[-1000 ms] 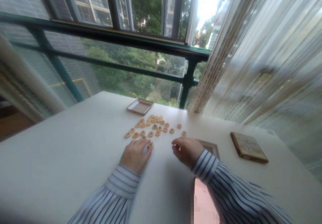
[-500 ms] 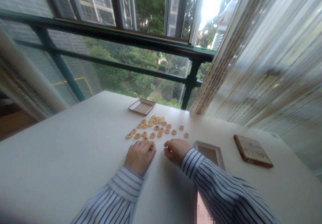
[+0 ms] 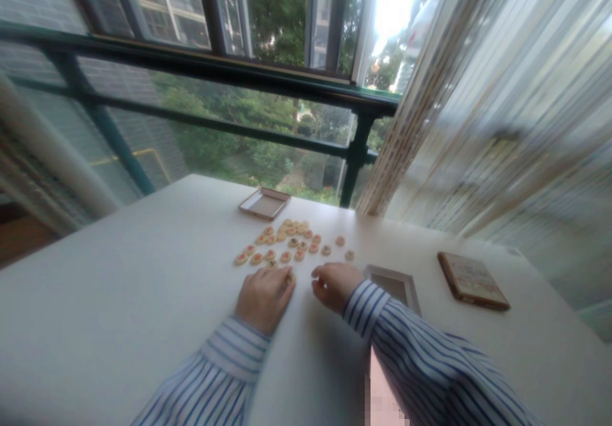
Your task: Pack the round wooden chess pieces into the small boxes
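Round, pale Chinese chess pieces (image 3: 285,256) with red or dark markings lie loosely spread on the white table (image 3: 143,286), just beyond my hands. My left hand (image 3: 262,295) rests low at the near side of the group, fingers closed around a Chinese chess piece (image 3: 291,279) that shows by its thumb and forefinger. Another dark-marked piece (image 3: 272,264) peeks out beyond its knuckles. To the right, and apart from it, my right hand (image 3: 335,286) is curled with thumb and forefinger drawn together. Whatever those fingers may hold is hidden.
A shallow open box tray (image 3: 248,212) sits at the table's far edge. Another tray-like frame (image 3: 411,286) lies partly behind my right sleeve. Farther right is a flat brown box (image 3: 473,280). Beyond the table stand a green railing (image 3: 239,80) and a string curtain (image 3: 411,126).
The view has shifted slightly, so the table and its pieces appear a little farther left. Both hands keep nearly the same pose; no piece has visibly changed place.
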A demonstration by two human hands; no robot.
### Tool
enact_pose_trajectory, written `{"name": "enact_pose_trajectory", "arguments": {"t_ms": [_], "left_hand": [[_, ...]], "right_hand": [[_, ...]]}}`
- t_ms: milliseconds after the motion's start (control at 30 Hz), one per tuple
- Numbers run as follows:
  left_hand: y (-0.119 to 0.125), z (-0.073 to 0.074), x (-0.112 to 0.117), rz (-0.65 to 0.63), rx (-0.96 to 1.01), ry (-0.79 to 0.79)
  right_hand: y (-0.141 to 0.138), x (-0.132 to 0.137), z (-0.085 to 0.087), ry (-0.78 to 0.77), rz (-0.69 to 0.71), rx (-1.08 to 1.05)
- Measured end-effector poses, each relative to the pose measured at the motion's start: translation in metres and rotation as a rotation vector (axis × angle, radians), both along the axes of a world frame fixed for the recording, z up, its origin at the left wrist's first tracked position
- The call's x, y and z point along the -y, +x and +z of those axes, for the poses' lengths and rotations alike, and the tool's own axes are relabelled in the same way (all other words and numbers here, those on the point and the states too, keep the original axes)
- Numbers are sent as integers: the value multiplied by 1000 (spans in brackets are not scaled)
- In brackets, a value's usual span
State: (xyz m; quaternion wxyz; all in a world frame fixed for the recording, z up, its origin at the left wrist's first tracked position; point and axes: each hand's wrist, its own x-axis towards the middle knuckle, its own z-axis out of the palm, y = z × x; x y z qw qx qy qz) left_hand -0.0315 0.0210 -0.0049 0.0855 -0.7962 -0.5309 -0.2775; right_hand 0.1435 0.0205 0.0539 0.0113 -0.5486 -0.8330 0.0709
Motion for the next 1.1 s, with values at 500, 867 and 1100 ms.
{"name": "enact_pose_trajectory", "arguments": {"t_ms": [500,867,1100], "left_hand": [[25,15,15,-162,75,115],[67,25,26,-276,91,73],[89,33,32,-331,113,52]], "right_hand": [[40,13,25,57,-83,-122],[78,32,28,78,-162,-226],[99,43,21,102,-192,-286]]}}
